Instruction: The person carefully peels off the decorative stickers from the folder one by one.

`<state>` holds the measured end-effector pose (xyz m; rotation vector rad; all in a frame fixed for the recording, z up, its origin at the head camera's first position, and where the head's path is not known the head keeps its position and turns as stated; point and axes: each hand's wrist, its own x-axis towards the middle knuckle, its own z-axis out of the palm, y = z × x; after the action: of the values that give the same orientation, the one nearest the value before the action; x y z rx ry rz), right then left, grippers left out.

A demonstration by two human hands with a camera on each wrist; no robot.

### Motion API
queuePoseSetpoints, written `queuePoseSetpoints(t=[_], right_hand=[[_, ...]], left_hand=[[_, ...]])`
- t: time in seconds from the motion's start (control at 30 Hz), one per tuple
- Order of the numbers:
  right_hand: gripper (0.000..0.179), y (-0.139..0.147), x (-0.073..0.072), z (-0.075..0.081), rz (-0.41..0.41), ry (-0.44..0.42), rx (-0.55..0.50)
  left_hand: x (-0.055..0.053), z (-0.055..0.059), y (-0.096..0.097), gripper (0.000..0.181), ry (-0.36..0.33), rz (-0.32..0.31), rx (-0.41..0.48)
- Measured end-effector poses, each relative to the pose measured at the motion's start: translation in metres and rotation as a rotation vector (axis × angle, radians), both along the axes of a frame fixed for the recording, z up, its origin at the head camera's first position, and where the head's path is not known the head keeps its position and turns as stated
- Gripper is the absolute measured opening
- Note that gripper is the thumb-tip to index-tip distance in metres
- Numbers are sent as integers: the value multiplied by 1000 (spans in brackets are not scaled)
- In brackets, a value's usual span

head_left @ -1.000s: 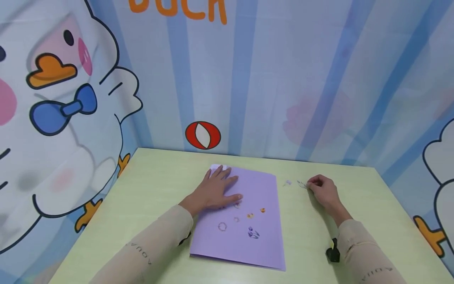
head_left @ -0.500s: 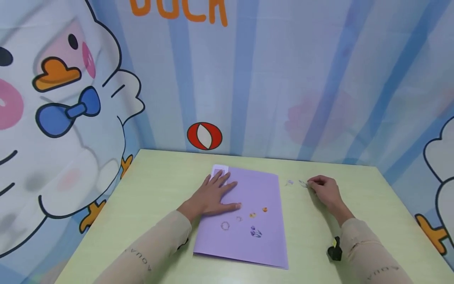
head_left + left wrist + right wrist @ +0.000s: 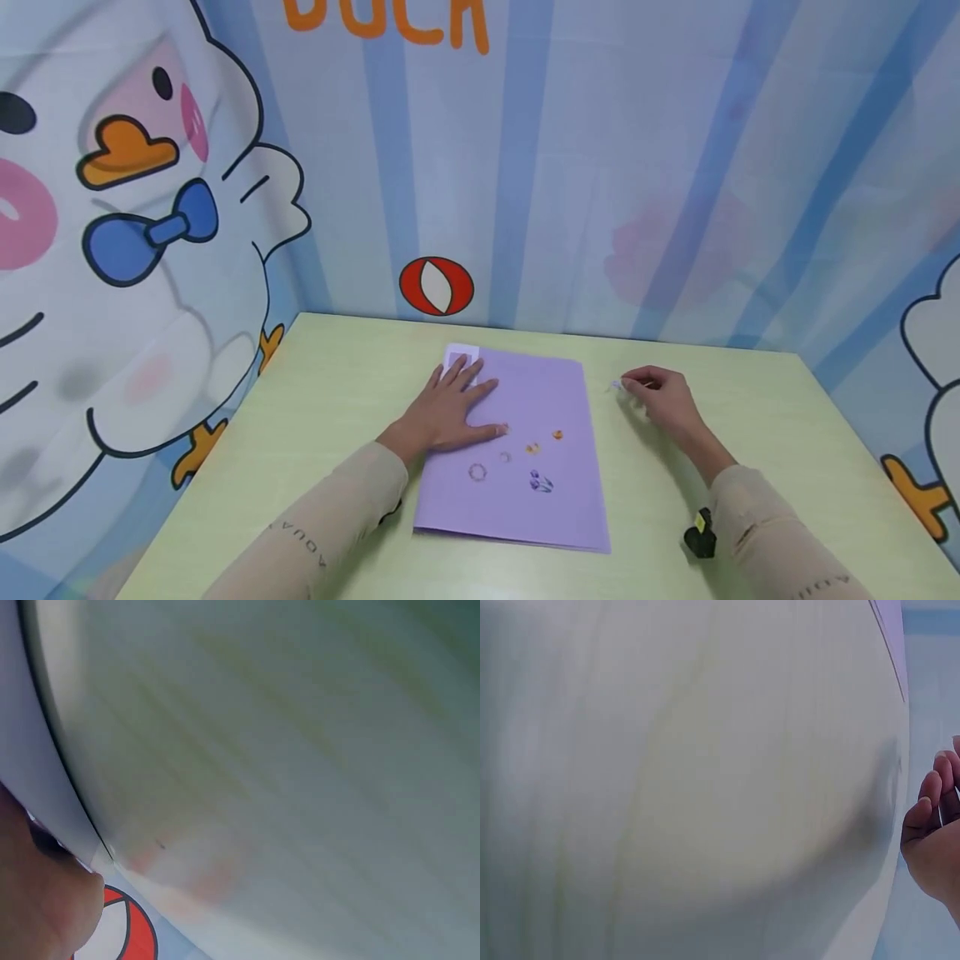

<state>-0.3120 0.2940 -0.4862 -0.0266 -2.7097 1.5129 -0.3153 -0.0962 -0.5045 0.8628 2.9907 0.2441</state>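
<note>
My left hand (image 3: 448, 412) lies spread on a purple sheet of paper (image 3: 517, 517), which looks folded, with its fingers toward the upper left corner. Small flower and ring stickers dot the sheet, including a purple flower sticker (image 3: 542, 482) and a ring-shaped sticker (image 3: 477, 472). Right of the sheet, my right hand (image 3: 667, 404) pinches at a small purple flower sticker (image 3: 617, 384) with thumb and fingertips; the sticker's left part shows. The right wrist view catches only curled fingers (image 3: 934, 795) at its edge. A blurred part of the left hand (image 3: 52, 907) fills the left wrist view's lower corner.
The pale yellow-green table (image 3: 337, 375) ends at a blue striped backdrop (image 3: 570, 167) with a duck picture (image 3: 135, 333). A white-framed patch (image 3: 461, 354) shows at the sheet's upper left corner. A black wrist camera (image 3: 701, 537) hangs by the right sleeve.
My right hand has moved left, from a leafy sticker to the purple flower sticker; the leafy one is no longer visible. My left hand stays on the sheet. The head view has shifted slightly.
</note>
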Motion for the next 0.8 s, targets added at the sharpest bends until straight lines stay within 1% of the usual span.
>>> queuePoseSetpoints(t=[0.17, 0.4, 0.63, 0.8], right_hand=[[34, -20, 1, 4, 86, 61, 26], [25, -49, 3, 5, 206, 102, 128], [19, -71, 13, 0, 351, 158, 251], [18, -81, 20, -1, 444, 200, 299]], left_hand=[[-1, 1, -3, 92, 0, 6, -8], [-3, 1, -4, 92, 13, 4, -17], [-5, -1, -3, 93, 16, 8, -31], [-6, -2, -3, 93, 19, 11, -29]])
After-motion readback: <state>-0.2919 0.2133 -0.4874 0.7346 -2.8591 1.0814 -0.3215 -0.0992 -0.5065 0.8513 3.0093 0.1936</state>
